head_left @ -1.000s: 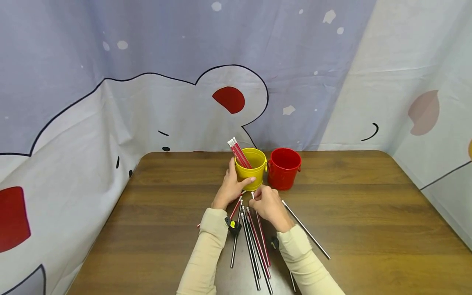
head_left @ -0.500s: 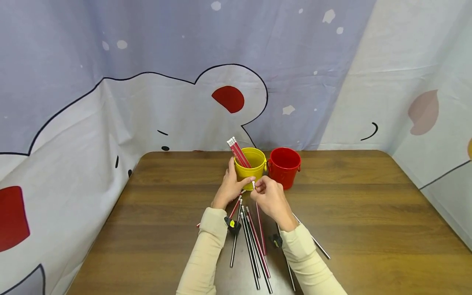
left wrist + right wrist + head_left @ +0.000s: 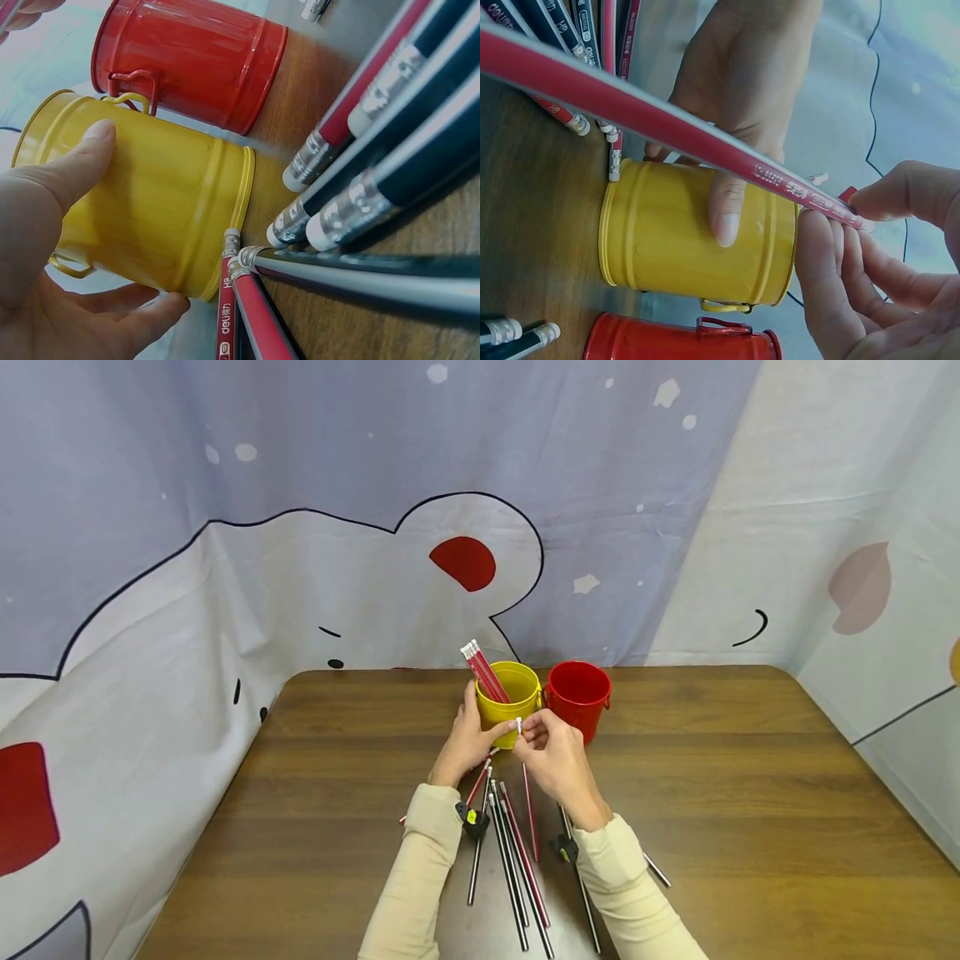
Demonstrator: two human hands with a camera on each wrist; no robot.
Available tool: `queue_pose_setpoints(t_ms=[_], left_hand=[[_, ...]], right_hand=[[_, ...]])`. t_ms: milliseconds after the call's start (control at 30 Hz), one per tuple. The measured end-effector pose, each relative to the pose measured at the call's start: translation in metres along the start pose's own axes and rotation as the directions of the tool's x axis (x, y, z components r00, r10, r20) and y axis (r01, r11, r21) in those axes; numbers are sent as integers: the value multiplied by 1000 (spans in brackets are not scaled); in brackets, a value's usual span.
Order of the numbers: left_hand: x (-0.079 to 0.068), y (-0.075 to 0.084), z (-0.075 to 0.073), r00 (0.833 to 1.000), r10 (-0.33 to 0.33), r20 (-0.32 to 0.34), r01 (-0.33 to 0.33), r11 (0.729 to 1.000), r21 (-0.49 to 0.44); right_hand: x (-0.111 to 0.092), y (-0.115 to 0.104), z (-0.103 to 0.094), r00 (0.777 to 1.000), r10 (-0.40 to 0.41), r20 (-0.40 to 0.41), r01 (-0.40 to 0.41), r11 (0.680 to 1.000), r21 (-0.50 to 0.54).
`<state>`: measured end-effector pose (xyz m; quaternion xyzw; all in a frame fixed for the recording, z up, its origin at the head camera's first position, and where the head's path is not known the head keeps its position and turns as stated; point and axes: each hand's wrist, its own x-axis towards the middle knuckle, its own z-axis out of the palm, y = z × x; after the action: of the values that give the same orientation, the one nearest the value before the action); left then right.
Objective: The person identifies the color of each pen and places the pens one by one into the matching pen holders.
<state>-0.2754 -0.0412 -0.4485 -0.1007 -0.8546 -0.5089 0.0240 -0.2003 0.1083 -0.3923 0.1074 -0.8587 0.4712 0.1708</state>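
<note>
Backdrop: we see a patterned curtain (image 3: 600,485) behind a wooden table (image 3: 750,760);
Left hand (image 3: 465,743): wrapped around the yellow bucket (image 3: 510,714), thumb on its near wall;
Yellow bucket: holds upright-leaning red pencils (image 3: 488,673);
Loose pencils (image 3: 507,870): red and black, spread on the table nearer us;
Right hand (image 3: 557,762): pinches one tilted pencil (image 3: 667,135) near its eraser, by the yellow bucket;
Red bucket (image 3: 583,700): upright, just beside the yellow one.

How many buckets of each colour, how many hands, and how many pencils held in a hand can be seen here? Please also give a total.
Yellow bucket: 1
Red bucket: 1
Hands (left hand, right hand): 2
Held pencil: 1
Total: 5
</note>
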Motion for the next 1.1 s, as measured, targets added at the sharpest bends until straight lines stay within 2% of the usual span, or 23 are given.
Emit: queue_pose_setpoints(t_ms=[167, 400, 833, 1100], left_hand=[[-1, -2, 1, 1000, 9, -8, -9, 1000, 5], [0, -3, 1, 1000, 0, -3, 0, 1000, 8], [2, -3, 1, 1000, 0, -5, 0, 1000, 8], [-1, -3, 2, 1000, -5, -1, 5, 1000, 11]], right_hand=[[-1, -1, -1, 997, -52, -49, 54, 998, 26], [-1, 0, -1, 981, -150, -120, 159, 985, 61], [-1, -4, 0, 971, -178, -163, 198, 973, 116], [-10, -35, -11, 953, -240, -182, 265, 956, 129]])
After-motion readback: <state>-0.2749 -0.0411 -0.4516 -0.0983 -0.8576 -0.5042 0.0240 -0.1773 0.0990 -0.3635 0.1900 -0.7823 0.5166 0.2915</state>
